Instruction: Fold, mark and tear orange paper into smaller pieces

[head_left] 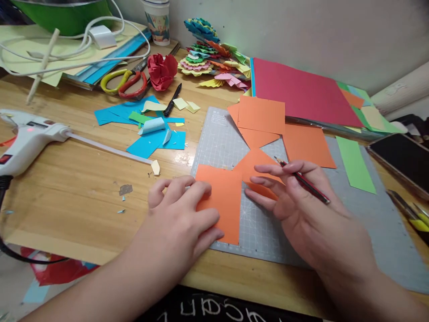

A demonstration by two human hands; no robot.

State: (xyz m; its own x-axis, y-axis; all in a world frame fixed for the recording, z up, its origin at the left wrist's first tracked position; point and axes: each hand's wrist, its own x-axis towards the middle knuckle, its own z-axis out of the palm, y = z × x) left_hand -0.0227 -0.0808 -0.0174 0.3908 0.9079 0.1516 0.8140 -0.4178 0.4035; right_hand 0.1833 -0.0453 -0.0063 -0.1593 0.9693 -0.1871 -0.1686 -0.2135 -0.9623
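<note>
My left hand presses on the left edge of an orange paper square, its bent fingers apart. That square lies on a grey cutting mat. My right hand holds a short dark pencil between thumb and forefinger, its point aimed up and left above the mat. The other fingers of that hand stretch out over a second orange paper piece, partly covering it. Further back on the mat lie a small overlapping stack of orange squares and a separate orange square.
A white glue gun stands at the left. Blue paper scraps, scissors, a black pen and a red paper flower lie behind. At the right are a green strip, a phone and a yellow cutter.
</note>
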